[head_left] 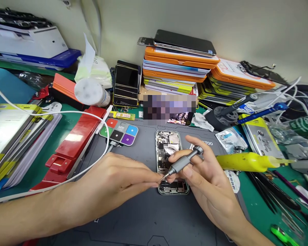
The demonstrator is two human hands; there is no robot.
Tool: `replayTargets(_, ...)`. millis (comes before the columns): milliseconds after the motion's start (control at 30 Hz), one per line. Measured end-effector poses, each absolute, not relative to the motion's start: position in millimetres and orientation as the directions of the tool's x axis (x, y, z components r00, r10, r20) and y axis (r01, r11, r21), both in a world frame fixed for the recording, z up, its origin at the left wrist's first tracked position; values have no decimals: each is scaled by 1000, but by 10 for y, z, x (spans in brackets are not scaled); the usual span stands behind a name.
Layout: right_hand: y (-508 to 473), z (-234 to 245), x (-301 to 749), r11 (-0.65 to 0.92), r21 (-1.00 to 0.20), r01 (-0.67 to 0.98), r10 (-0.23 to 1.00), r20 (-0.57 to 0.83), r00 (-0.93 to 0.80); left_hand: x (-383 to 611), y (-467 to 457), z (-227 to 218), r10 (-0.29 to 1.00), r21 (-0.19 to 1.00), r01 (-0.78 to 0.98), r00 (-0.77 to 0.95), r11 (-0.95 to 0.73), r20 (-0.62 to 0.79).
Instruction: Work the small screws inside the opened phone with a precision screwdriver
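My right hand (207,177) grips a grey precision screwdriver (182,164), held at a slant with its thin tip pointing down to the left. At that tip, the fingertips of my left hand (123,181) are pinched together; whatever is between them is too small to make out. Below both hands an opened phone (169,140) lies on the grey work mat (133,212), its inner boards and parts exposed. My fingers cover part of the phone's middle.
A coloured magnetic pad (120,133) and a long red tool (77,140) lie left, crossed by a white cable (92,114). A lit phone screen (181,118) leans behind. On the right are a yellow bottle (241,162) and tweezers (261,191). Stacked orange cases (179,54) stand at the back.
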State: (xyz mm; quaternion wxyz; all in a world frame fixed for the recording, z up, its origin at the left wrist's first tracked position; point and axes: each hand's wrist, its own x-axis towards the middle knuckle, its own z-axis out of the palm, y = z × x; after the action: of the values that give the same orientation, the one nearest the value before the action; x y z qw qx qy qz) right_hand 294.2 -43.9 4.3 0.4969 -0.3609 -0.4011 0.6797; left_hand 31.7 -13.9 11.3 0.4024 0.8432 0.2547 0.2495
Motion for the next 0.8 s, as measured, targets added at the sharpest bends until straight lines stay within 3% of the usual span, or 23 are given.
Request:
replayTargets(267, -437, 94, 2973, -221, -893, -393, 958, -124, -257, 300, -162, 91, 612, 785, 218, 753, -580, 243)
replayTargets(433, -406, 137, 2971, -107, -929, -353, 992, -78, -95, 356, -165, 106, 676, 620, 393, 664, -679, 320)
replayTargets(533, -456, 111, 2950, 146, -980, -137, 988, 138, 66, 373, -158, 142, 734, 630, 449, 605, -634, 308)
replayTargets(600, -512, 83, 2958, 326, -940, 95, 940, 333, 70, 373, -159, 161, 749, 633, 465, 593, -619, 296)
replayTargets(700, -579, 57, 3007, 569, -713, 410, 815, 554, -169, 364, -168, 161, 739, 613, 474, 607, -632, 293)
replayTargets(800, -603, 53, 3028, 640, -557, 529, 764, 536, -359, 358, -175, 134, 738, 597, 486, 607, -638, 295)
